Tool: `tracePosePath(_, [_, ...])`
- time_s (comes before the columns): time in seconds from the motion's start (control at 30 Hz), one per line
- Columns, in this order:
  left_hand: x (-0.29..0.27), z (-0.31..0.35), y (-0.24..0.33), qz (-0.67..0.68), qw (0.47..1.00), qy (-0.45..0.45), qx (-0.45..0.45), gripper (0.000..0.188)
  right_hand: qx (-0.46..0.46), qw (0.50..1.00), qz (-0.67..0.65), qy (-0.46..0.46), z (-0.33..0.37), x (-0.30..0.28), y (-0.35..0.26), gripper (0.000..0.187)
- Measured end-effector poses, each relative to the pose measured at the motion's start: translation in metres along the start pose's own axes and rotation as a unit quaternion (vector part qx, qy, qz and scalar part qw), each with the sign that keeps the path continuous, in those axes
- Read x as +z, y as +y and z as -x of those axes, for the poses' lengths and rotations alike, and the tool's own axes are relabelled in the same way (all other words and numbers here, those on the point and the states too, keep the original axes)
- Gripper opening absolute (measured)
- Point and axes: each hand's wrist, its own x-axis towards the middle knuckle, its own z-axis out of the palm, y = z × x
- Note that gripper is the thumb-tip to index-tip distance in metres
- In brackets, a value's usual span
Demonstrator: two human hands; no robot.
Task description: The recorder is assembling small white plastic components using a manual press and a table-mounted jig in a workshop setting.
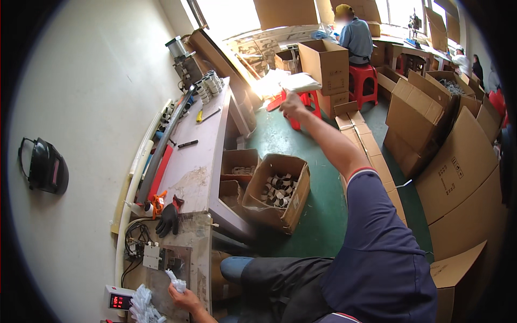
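Note:
My left hand (186,299) is closed around a few clear, pale plastic pieces (176,282) at the front of the workbench. A heap of similar plastic pieces (144,306) lies beside it, next to a small white box with a red digital display (119,300). Beyond that hand sits a small metal fixture (153,256) with cables. My right arm reaches far forward, away from the bench. At its end, my right hand (292,105) is at the near edge of a white bag (300,82) on a red stool (295,121); glare blurs its fingers.
Along the bench lie a dark glove (169,219), a black marker-like tool (188,144) and white cylindrical parts (209,86). An open carton (280,188) of curved parts stands on the green floor. Cardboard boxes (414,121) line the right. A person (355,40) sits at the back.

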Motion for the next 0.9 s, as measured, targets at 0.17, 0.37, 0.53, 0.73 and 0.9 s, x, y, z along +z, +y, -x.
tracePosePath(0.17, [-0.005,0.006,-0.018,-0.037,0.999,-0.003,-0.008,0.028,0.097,0.991,0.085,0.019,-0.063,-0.090,-0.046,0.028])
tracePosePath(0.37, [-0.006,0.008,-0.004,-0.051,0.998,-0.040,-0.017,0.025,0.087,0.989,0.112,0.038,-0.064,-0.111,-0.044,0.025])
tracePosePath(0.53, [-0.009,0.004,0.006,-0.036,0.998,-0.038,-0.038,0.023,0.055,0.994,-0.052,-0.073,-0.025,-0.040,-0.003,0.045])
tracePosePath(0.73, [-0.011,0.002,0.001,-0.003,0.997,-0.058,-0.051,0.021,0.105,0.924,-0.008,-0.368,0.129,0.110,0.077,0.029])
tracePosePath(0.9, [-0.007,-0.001,0.009,-0.001,0.997,-0.057,-0.050,0.019,-0.099,0.874,0.077,-0.470,0.334,0.215,0.091,0.037])
